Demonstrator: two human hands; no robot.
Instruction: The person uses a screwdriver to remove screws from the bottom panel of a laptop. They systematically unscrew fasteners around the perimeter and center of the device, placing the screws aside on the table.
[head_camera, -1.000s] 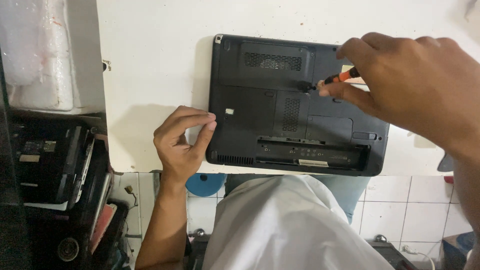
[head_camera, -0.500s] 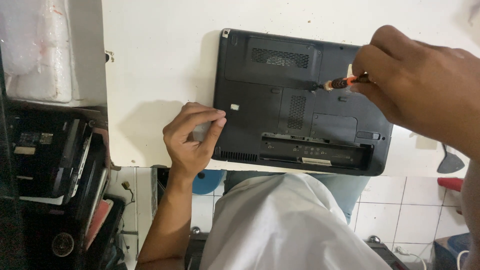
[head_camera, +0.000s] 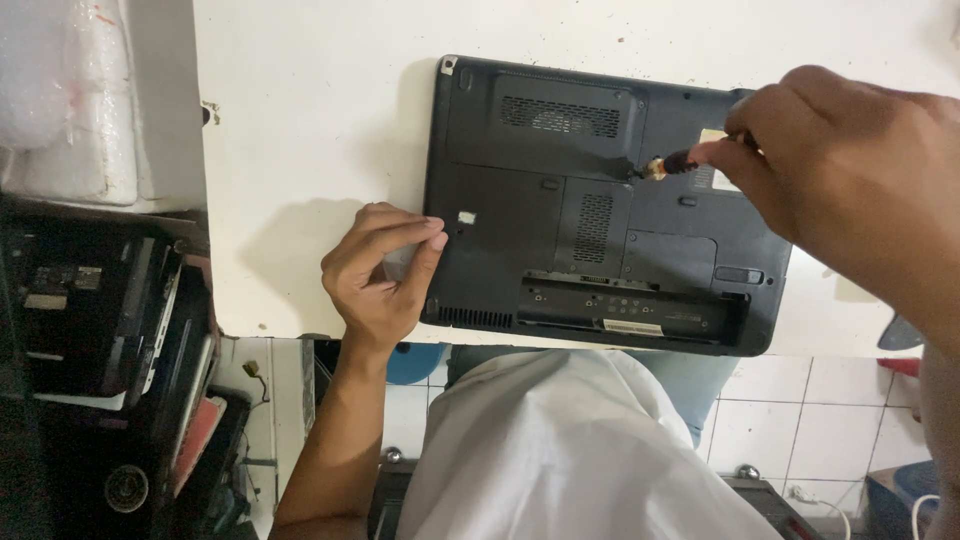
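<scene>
A black laptop lies upside down on a white table, its vents and the empty battery bay facing up. My right hand grips a small screwdriver with an orange handle; its tip touches the bottom panel near the middle vent. My left hand rests on the table at the laptop's left edge, fingers curled and fingertips pressed onto the case beside a small white sticker.
A stack of dark laptops and parts fills a shelf at the left, with white foam above it. Below the table edge are my light shirt, a tiled floor and a blue round object.
My right hand has kept the screwdriver on the bottom panel and shifted slightly right. The left hand stayed at the laptop's left edge. The view has drifted a little.
</scene>
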